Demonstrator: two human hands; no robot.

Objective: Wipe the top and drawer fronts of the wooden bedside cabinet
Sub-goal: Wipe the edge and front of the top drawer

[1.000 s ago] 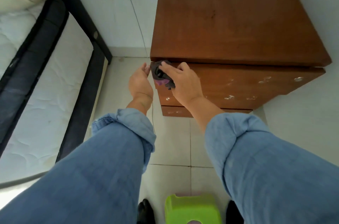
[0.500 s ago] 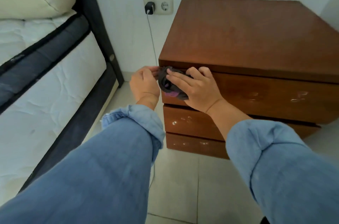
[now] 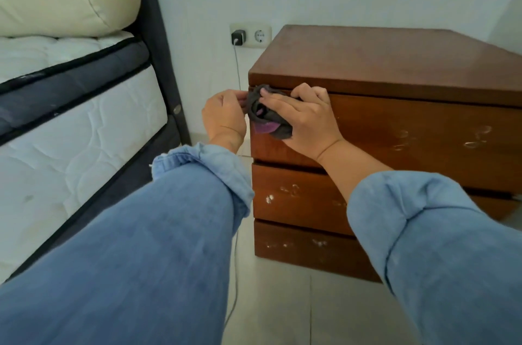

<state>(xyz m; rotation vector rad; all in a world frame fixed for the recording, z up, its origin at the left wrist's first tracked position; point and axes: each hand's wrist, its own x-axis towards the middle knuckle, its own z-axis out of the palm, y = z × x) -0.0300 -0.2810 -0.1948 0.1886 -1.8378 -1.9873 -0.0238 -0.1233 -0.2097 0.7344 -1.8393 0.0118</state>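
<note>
The wooden bedside cabinet [image 3: 395, 62] stands against the wall, with three drawer fronts stacked below its top. White smudges mark the drawer fronts. A crumpled dark grey cloth [image 3: 268, 116] with a purple patch is pressed on the top drawer front [image 3: 418, 141], at its upper left corner. My right hand [image 3: 308, 118] lies flat over the cloth and holds it against the wood. My left hand [image 3: 226, 116] is at the cabinet's left edge and pinches the cloth's left end with its fingertips.
A bed with a white mattress [image 3: 70, 141] and a dark frame [image 3: 166, 67] stands close on the left. A wall socket [image 3: 250, 35] holds a charger whose cable [image 3: 238, 70] hangs down beside the cabinet to the tiled floor [image 3: 310, 302].
My view has dropped from above the cabinet to facing its drawer fronts. Both hands stay at the top drawer's upper left corner with the cloth; my left hand now touches it.
</note>
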